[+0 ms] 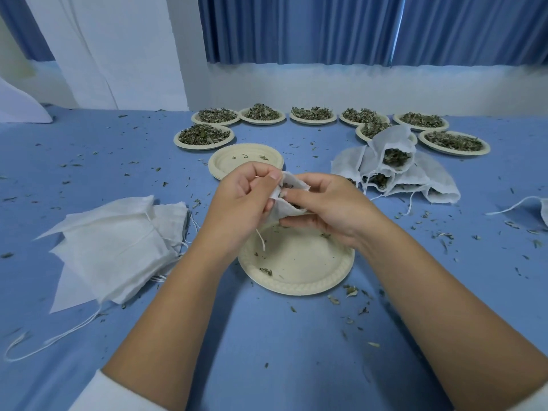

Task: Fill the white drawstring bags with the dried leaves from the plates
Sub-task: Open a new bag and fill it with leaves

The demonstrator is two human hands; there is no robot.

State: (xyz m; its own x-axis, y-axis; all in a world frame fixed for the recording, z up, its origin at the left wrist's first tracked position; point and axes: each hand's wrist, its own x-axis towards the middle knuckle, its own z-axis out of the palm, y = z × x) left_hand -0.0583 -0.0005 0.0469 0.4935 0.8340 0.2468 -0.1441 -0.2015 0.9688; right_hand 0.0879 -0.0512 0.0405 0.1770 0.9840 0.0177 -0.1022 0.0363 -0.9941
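A white drawstring bag (289,206) with dark dried leaves showing at its mouth is held above a nearly bare cream plate (308,266). My left hand (240,203) pinches the bag's upper left rim. My right hand (329,207) grips the bag's right side, fingers curled round it. A string dangles from the bag over the plate. A stack of flat unfilled bags (118,244) lies to the left. A heap of filled bags (394,170) sits at the right, one gaping with leaves inside. Several plates of dried leaves (204,134) stand in an arc at the back.
A stack of bare plates (246,161) sits just beyond my hands. Loose leaf bits litter the blue tablecloth (281,351). Another bag (544,210) with a string pokes in at the right edge. Blue curtains and a white wall close off the far side.
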